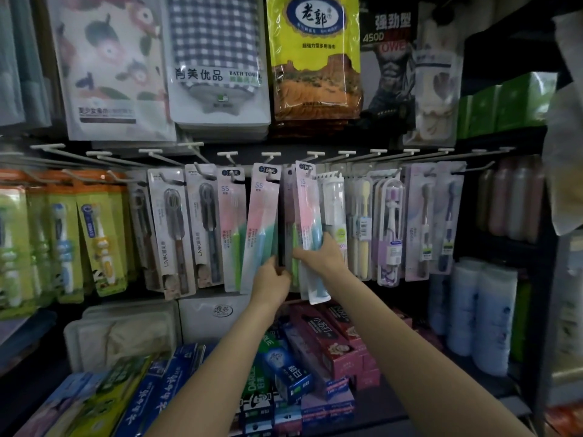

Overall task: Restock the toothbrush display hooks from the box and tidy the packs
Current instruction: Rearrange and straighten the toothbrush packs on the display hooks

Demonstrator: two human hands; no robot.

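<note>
A row of white display hooks [271, 157] carries hanging toothbrush packs. My left hand [273, 280] grips the bottom of a pink-and-green pack [260, 228] that hangs tilted on a middle hook. Just to its right, my right hand [321, 253] holds the lower part of a pink-and-blue pack [307, 216], with more packs stacked behind it. The two hands are close together, with a dark gap between the packs. No box is in view.
Grey LMK toothbrush packs [172, 228] and green children's brushes [63, 234] hang to the left, purple and white packs [391, 228] to the right. Toothpaste boxes [284, 367] lie on the shelf below. Bath towels [217, 61] hang above.
</note>
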